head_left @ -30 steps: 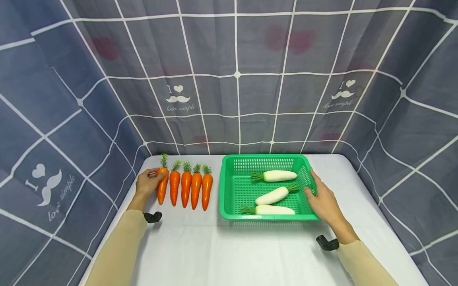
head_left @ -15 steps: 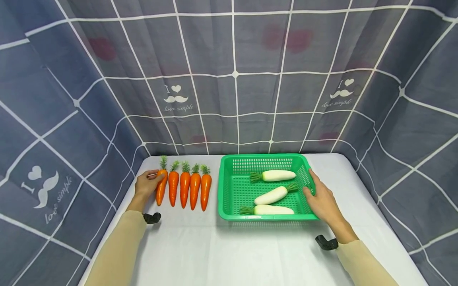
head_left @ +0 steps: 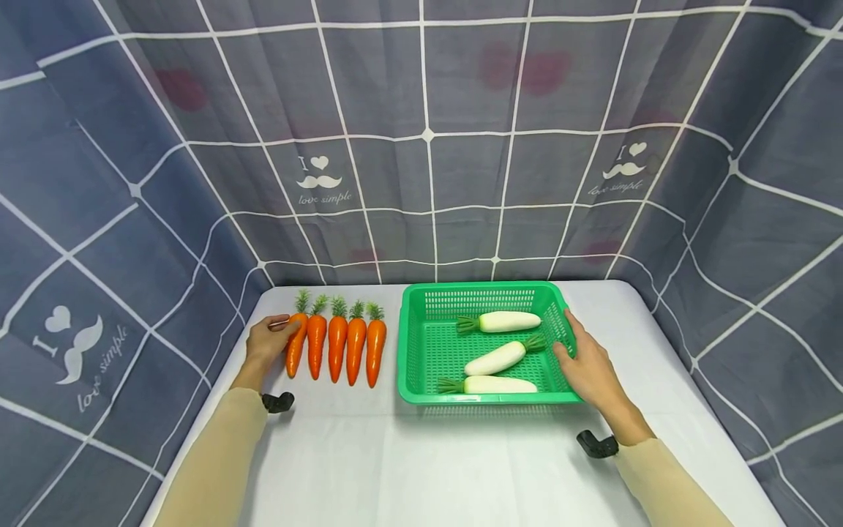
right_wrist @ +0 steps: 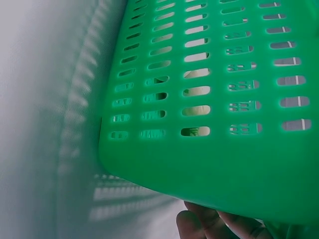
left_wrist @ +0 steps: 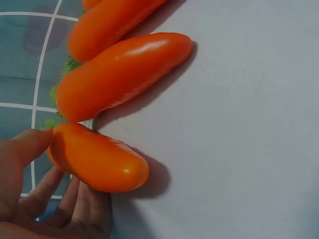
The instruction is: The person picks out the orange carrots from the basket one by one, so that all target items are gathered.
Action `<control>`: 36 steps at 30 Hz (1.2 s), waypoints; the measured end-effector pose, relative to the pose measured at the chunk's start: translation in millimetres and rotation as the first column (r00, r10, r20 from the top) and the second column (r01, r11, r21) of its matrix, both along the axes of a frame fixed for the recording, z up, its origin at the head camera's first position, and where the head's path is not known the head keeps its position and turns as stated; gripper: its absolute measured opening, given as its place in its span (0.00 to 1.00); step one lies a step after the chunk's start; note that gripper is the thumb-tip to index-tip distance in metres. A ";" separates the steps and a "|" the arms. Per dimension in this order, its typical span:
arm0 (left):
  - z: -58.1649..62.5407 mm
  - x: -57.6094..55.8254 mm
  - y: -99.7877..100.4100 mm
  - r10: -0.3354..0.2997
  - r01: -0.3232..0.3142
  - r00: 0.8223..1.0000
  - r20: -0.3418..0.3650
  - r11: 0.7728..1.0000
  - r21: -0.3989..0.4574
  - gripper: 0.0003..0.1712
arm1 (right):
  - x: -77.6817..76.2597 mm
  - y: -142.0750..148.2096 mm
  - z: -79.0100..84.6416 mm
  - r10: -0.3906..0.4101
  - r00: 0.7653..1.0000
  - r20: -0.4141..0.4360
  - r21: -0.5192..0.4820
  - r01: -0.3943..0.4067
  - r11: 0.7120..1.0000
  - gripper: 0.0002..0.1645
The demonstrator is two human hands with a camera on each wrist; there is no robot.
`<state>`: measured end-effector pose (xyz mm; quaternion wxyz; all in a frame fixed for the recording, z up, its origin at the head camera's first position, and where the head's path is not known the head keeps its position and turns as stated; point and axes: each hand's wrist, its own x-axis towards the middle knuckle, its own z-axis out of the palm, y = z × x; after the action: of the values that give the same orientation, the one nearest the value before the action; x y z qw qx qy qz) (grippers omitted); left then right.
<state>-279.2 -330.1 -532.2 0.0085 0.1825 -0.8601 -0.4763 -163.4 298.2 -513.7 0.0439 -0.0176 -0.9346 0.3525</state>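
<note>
In the head view my left hand point(head_left: 266, 342) pinches the leftmost orange carrot point(head_left: 296, 348) by its upper part, at the left end of a side-by-side row of several carrots point(head_left: 337, 348). The left wrist view shows the thumb point(left_wrist: 35, 144) on one side of that carrot point(left_wrist: 102, 159) and fingers curled beneath it. My right hand point(head_left: 593, 369) grips the right rim of a green basket point(head_left: 411, 351), thumb on the inner side. Fingertips point(right_wrist: 189, 226) show past the basket's perforated wall point(right_wrist: 164, 159) in the right wrist view.
Three white radishes point(head_left: 499, 359) with green stems lie in the basket. A white cloth covers the table point(head_left: 388, 461). Dark grid-patterned curtains point(head_left: 461, 172) stand close behind the table and on both sides.
The leafy end of the leftmost carrot has come slightly closer to its neighbour, with my left hand still on it. My right hand keeps its hold on the basket rim. The head view shifts slightly.
</note>
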 end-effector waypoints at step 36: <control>26.0 28.3 29.8 -0.127 0.039 0.960 -0.249 0.942 -0.333 0.37 | 9.8 -2.0 9.6 -0.022 0.989 -0.143 0.129 0.041 0.991 0.49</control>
<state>-250.9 -300.3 -506.2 0.1340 0.0760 -0.9246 -0.3484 -153.6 296.3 -504.1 0.1168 -0.0044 -0.9500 0.2895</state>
